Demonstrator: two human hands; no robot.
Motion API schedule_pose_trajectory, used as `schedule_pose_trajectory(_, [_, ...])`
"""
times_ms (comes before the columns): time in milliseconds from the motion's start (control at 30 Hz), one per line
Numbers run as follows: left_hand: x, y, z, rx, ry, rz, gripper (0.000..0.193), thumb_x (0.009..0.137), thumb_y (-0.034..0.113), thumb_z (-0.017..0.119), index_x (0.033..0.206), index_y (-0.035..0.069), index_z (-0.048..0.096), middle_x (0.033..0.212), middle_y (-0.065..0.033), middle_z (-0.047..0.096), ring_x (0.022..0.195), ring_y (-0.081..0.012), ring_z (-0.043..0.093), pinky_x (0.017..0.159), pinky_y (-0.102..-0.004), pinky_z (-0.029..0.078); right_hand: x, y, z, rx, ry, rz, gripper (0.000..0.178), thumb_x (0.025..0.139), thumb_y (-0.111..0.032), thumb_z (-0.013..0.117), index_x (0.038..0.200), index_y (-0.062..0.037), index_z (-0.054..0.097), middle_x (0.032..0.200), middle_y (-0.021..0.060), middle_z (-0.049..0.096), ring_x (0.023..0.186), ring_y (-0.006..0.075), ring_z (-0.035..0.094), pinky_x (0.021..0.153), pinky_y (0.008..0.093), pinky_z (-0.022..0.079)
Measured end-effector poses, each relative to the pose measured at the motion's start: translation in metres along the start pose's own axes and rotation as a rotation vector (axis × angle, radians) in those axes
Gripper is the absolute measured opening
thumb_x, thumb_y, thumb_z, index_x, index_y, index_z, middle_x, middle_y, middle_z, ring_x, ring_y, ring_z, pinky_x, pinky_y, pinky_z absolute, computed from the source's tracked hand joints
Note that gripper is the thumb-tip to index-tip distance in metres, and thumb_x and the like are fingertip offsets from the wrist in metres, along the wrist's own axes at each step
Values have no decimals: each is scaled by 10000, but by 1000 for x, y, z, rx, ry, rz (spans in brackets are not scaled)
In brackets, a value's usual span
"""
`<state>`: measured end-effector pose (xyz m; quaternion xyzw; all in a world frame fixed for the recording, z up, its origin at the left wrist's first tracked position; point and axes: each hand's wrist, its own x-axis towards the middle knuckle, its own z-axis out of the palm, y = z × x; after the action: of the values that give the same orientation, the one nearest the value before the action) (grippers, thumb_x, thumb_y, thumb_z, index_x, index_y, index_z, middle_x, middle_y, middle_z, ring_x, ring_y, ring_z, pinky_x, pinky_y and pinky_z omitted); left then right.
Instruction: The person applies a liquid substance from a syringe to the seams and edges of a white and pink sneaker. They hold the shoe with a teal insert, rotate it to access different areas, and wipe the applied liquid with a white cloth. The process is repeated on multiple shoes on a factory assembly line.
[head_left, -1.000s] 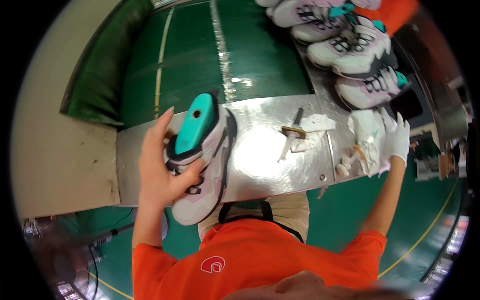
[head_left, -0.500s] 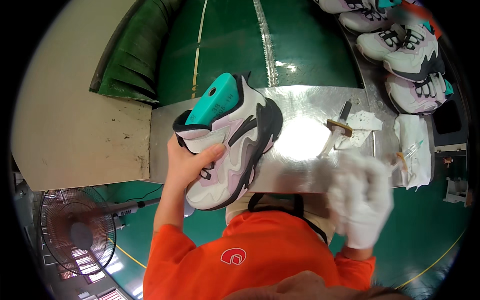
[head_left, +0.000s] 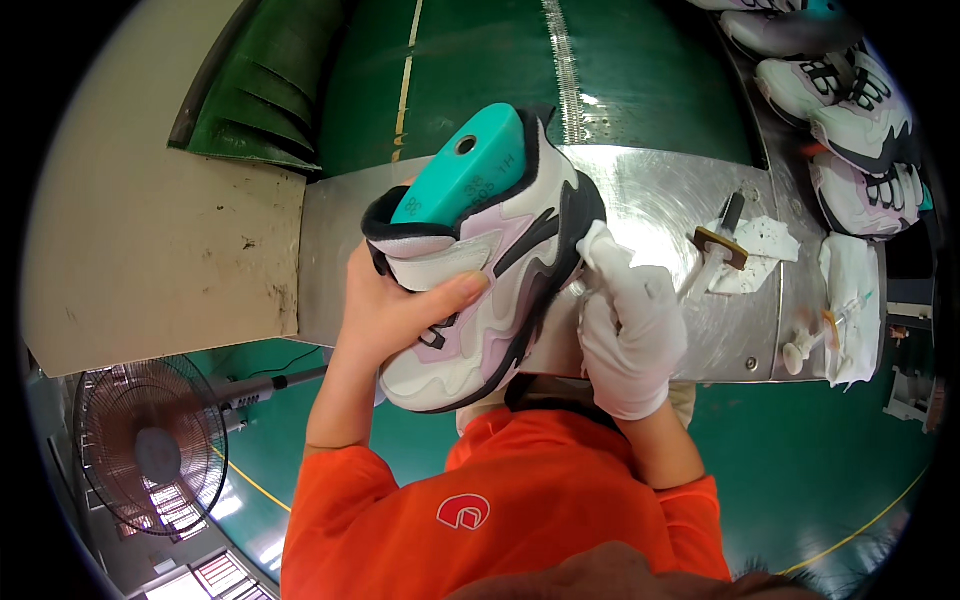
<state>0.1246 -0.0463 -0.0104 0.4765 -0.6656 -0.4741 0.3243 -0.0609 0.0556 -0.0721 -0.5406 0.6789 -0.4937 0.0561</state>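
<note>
My bare left hand [head_left: 405,310] is closed around a white, lilac and black sneaker [head_left: 455,345], thumb across its tongue and laces. The shoe is tilted, toe toward me, with a teal shoe last [head_left: 465,170] filling its opening. My right hand [head_left: 635,335], in a white glove, is at the sole's right edge. Its forefinger reaches up to the black sole near the heel, and the other fingers are curled in. Whether these fingers hold anything small is hidden.
On the metal table [head_left: 640,170] to the right lie a syringe-like tool [head_left: 718,250] with a brown flange on white paper, and another syringe [head_left: 835,320] by a white cloth [head_left: 848,270]. Several similar sneakers [head_left: 865,195] stand at the far right. A green belt [head_left: 480,60] lies beyond; a fan [head_left: 155,450] stands at left.
My right hand has moved left from beside the tools to the sneaker's sole. The sneaker, still in my left hand, appears slightly higher and farther right in view.
</note>
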Motion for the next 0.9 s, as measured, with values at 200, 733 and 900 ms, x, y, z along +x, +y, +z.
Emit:
schedule_pose_trajectory(200, [1, 0, 2, -25, -11, 15, 546, 681, 136, 848, 1139, -25, 599, 999, -91, 677, 849, -162, 650, 757, -310, 543, -2, 5, 4, -46, -26, -123, 544, 722, 39, 618, 1242, -118, 639, 1017, 65, 676, 701, 225, 556, 621, 327, 470])
schedule_pose_trajectory(733, [1, 4, 0, -28, -16, -49, 582, 670, 178, 870, 1140, -22, 592, 956, -77, 680, 801, -135, 644, 713, -286, 536, -13, 19, -7, -49, -14, 69, 210, 725, 2, 637, 880, -140, 637, 823, 40, 557, 681, 235, 561, 594, 364, 468])
schedule_pose_trajectory(900, [0, 2, -1, 4, -2, -77, 574, 681, 154, 863, 1150, -17, 581, 978, -91, 683, 811, -134, 652, 723, -291, 544, -13, 20, -5, -9, 31, 134, 142, 733, -13, 620, 812, -130, 606, 796, 65, 534, 688, 250, 573, 586, 391, 471])
